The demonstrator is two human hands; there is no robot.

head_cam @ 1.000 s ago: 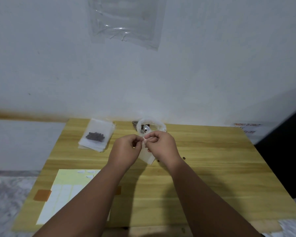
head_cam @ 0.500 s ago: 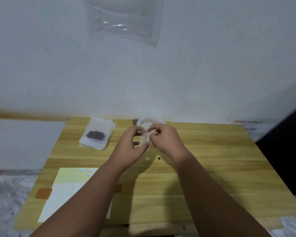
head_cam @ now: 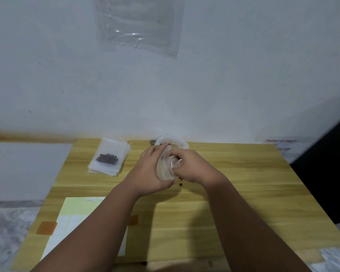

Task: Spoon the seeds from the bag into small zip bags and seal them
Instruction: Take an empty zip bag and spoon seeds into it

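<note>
My left hand (head_cam: 148,169) and my right hand (head_cam: 190,165) meet over the middle of the wooden table (head_cam: 243,193), both gripping a small clear zip bag (head_cam: 164,167) held between them. Just behind the hands stands the larger clear seed bag (head_cam: 175,141), partly hidden, with something dark and metallic at its left edge. A stack of small zip bags (head_cam: 109,157) lies at the back left; the top one holds dark seeds (head_cam: 107,158). One loose dark seed (head_cam: 181,184) lies on the table under the hands.
A pale yellow sheet of white labels (head_cam: 75,216) lies at the front left of the table, with orange tape (head_cam: 46,228) beside it. A clear plastic sleeve (head_cam: 139,24) is taped to the white wall. A dark object (head_cam: 326,169) stands to the right.
Both hands moved slightly away from me toward the seed bag and lowered. The small bag turned from hanging by its top edge to being cupped between the hands.
</note>
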